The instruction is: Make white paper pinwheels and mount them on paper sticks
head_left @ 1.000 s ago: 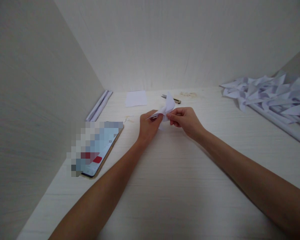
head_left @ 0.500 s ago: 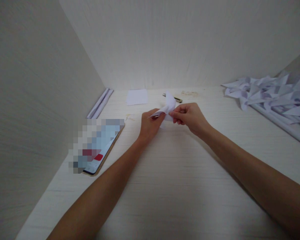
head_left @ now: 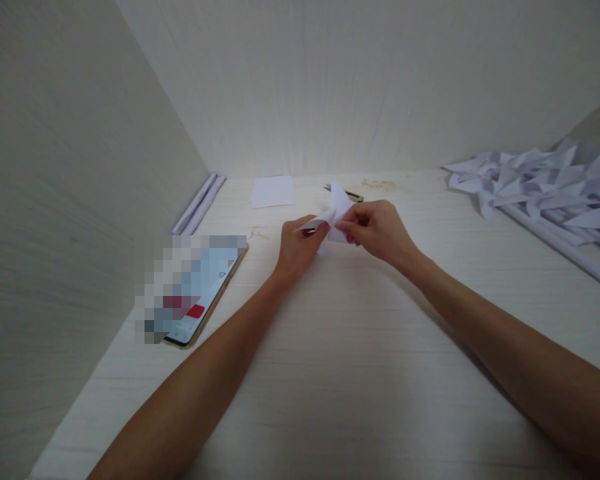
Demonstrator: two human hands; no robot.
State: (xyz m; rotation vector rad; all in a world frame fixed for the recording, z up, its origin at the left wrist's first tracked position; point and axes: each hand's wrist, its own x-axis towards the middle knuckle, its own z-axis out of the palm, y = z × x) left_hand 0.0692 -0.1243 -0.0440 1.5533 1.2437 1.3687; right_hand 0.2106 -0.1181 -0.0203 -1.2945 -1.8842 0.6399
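Note:
A white paper pinwheel [head_left: 340, 200] with curled blades is held up above the table between both hands. My left hand [head_left: 301, 245] is closed on its lower left side, the thumb pressing near the middle of the paper. My right hand [head_left: 375, 227] pinches at the pinwheel's centre from the right. Whether something small is between those fingertips is too fine to make out. Just behind the paper lies a small pair of scissors or snips [head_left: 353, 195], partly covered by a blade and the right hand.
Square white sheets [head_left: 273, 191] lie at the back. Rolled paper tubes [head_left: 200, 203] rest against the left wall, and a phone [head_left: 205, 293] lies in front of them. At the right is a pile of paper pinwheels [head_left: 535, 183] with rolled sticks [head_left: 560, 250].
My right fingertips have moved slightly left, closer in to the pinwheel's centre. The left hand keeps its hold. The whole view has shifted a little.

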